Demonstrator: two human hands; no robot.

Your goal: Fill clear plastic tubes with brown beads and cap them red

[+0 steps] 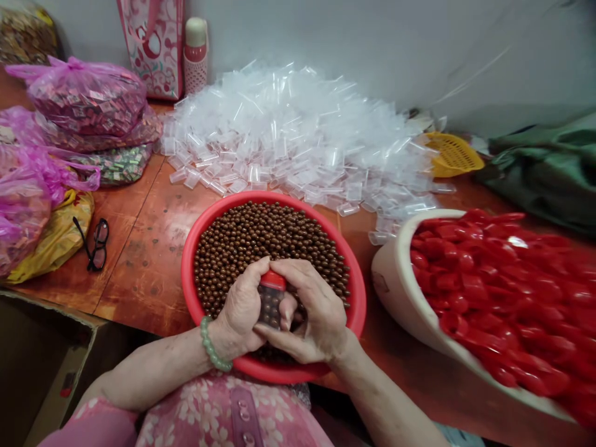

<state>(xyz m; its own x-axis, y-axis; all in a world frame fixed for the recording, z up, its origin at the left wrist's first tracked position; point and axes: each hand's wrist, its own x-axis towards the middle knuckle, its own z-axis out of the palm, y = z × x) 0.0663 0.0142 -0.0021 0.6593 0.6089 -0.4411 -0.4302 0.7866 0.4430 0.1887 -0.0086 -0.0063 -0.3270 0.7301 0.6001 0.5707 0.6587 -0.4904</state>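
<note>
Both my hands are closed around one small clear plastic container with dark round balls inside and a red cap on top. My left hand, below a green bead bracelet, grips its left side, the thumb at the cap. From the right, my right hand holds it, fingertips on the cap and thumb near the bottom. Under the hands stands a red basin filled with shiny brown balls. Part of the container is hidden by my fingers.
Clear empty containers lie heaped behind the basin. At right, a white tub is piled with red caps. Pink bags and glasses lie left; a bottle and yellow basket stand further back.
</note>
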